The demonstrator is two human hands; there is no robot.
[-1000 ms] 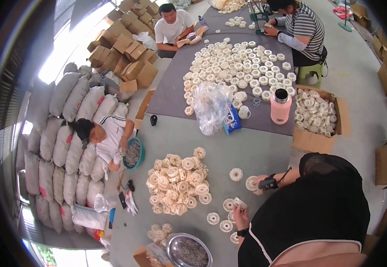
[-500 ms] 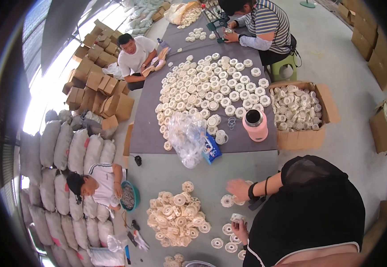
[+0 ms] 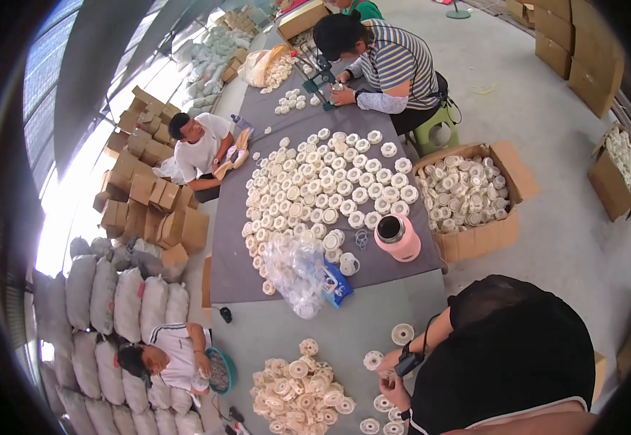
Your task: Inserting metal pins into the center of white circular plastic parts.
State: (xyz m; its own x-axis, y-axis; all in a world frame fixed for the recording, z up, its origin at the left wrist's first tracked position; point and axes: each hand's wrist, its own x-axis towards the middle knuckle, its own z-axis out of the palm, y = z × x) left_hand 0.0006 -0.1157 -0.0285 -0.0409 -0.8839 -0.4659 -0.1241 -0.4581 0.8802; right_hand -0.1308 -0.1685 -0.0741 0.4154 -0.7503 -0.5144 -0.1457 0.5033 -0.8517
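My right hand point(image 3: 390, 362), with a black band at the wrist, is close above my left hand point(image 3: 396, 392) at the table's right side. My left fingers are closed round a small white round plastic part point(image 3: 386, 375), mostly hidden by the fingers. My right fingers are bent down against it, and what they hold is hidden. A white plastic ring point(image 3: 373, 360) lies beside my right fingertips, with another ring point(image 3: 402, 333) farther off. Several more rings point(image 3: 383, 403) lie just below my left hand. Left of them is a heap of cream plastic parts point(image 3: 297, 391).
Beyond are many white round parts point(image 3: 330, 174) on grey cloth, a plastic bag point(image 3: 293, 268), a blue packet point(image 3: 337, 284) and a pink bottle point(image 3: 399, 239). A full carton point(image 3: 475, 239) stands right. Co-workers sit left point(image 3: 177, 355), far left point(image 3: 203, 148) and at the far side point(image 3: 402, 58).
My right hand has come back from the rings to meet my left hand and the white part in it. The view has tilted, so the whole table sits lower in the picture.
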